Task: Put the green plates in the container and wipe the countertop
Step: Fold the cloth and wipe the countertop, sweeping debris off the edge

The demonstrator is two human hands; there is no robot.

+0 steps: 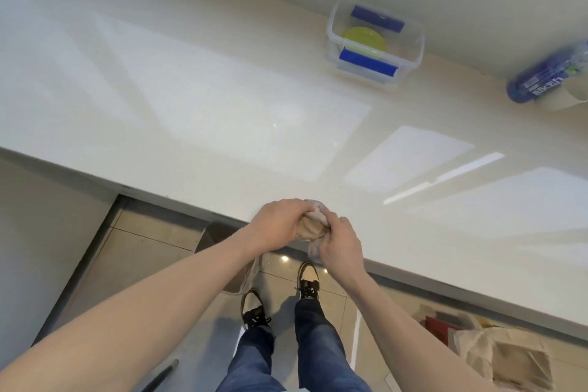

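Green plates [365,39], round and lime-coloured, lie inside the clear rectangular plastic container [410,51] with blue clip handles, which stands far back on the pale, glossy stone countertop [222,99], close to the wall. How many plates are stacked there cannot be told, but no other green plate shows on the surface, so the first half of the task looks finished.

The step in hand appears to be the wiping, or rather getting ready for it. A crumpled beige and whitish cloth [313,226] is bunched between both hands right at the near edge of the countertop. The left hand [280,224] is clenched around one side of the wad, and the right hand [342,243] grips the other side and the lower part; the two nearly touch, as if gathering or wringing the cloth.

A blue-labelled plastic bottle [541,75] stands at the far right, blurred, well apart from the container. On the tiled floor near the person's feet sits a bin [219,242] with a liner, partly under the counter edge.

The next move likely calls for one hand to let go, and the other to press the cloth flat on the surface and sweep it across, working around the container and the bottle.
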